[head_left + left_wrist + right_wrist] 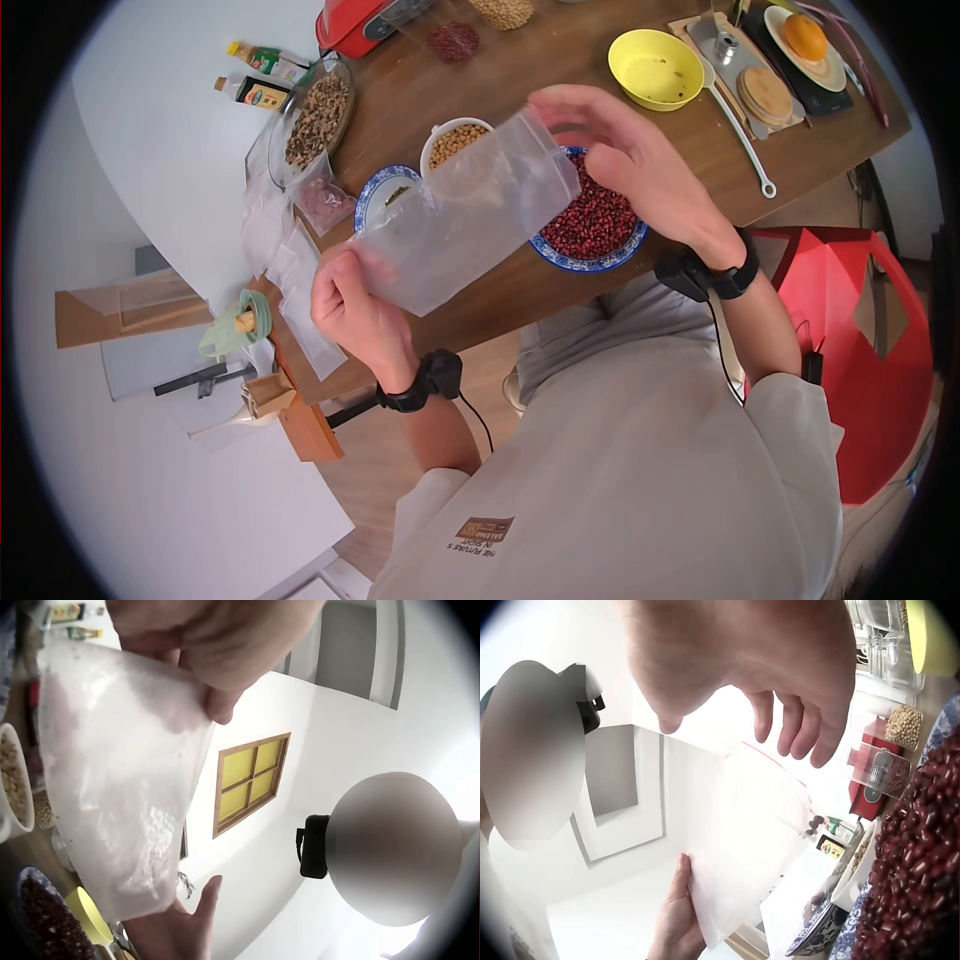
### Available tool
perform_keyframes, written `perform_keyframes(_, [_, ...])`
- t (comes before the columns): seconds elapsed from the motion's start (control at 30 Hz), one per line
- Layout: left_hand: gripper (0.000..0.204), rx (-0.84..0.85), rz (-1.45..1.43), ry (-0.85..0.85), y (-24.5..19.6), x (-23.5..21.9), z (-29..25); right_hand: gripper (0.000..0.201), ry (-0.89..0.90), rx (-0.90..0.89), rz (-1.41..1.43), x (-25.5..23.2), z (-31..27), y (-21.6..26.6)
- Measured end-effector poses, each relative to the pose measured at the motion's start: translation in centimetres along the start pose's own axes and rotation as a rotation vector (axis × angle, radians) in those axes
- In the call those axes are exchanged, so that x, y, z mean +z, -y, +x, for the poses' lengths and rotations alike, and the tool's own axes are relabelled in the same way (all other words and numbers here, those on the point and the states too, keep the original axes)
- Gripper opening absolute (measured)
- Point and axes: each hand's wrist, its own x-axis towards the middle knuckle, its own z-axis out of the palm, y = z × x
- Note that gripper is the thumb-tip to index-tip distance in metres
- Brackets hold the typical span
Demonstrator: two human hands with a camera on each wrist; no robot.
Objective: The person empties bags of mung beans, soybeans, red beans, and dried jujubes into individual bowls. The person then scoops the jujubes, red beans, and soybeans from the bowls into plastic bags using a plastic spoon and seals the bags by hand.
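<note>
"Clear plastic bag (450,240), mid-frame in the head view: who's got it?"

"L hand (360,310), lower left of center, fingers curled, gripping the bag's lower left end. R hand (640,165), upper right of center, looks loosely open by the other end; can't tell if it's touching."

"Why held like that?"

"Prob. b/c thin plastic sags w/o support: one hand anchors it, the other's placed to steady the far edge."

"Right around it?"

"Bowl of red beans (590,265), below-left of R hand; cup of tan beans (426,160), just above the bag. Both prob. set close for easy reach."

"Farther out?"

"Yellow bowl (640,42), upper right; more flat bags (308,325), left of center, at the table's (560,60) edge, prob. for quick grabbing."
</note>
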Motion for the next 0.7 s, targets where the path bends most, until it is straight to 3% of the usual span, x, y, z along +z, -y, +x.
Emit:
perform_keyframes(0.13, [0.025, -0.071, -0.037, -0.026, 0.2, 1.3, -0.1, 0.083, 0.046, -0.028, -0.044, 1.4, 0.0, -0.2])
perform_keyframes(0.27, [0.027, -0.056, -0.055, 0.032, 0.5, 1.2, -0.3, 0.08, -0.04, 0.06, -0.197, 1.4, 0.5, -0.1])
perform_keyframes(0.53, [0.034, -0.114, -0.049, 0.022, 0.6, 2.0, -0.6, 0.046, -0.065, 0.12, 0.028, 2.2, 0.5, -0.6])
perform_keyframes(0.63, [0.036, -0.17, -0.04, 0.042, 0.7, 2.1, -1.0, 0.037, -0.112, 0.164, -0.112, 1.9, 0.5, -1.1])
perform_keyframes(0.7, [0.038, -0.079, 0.178, -0.057, 2.1, 2.0, -0.9, 0.033, -0.136, 0.156, -0.127, 1.8, 0.4, -1.0])
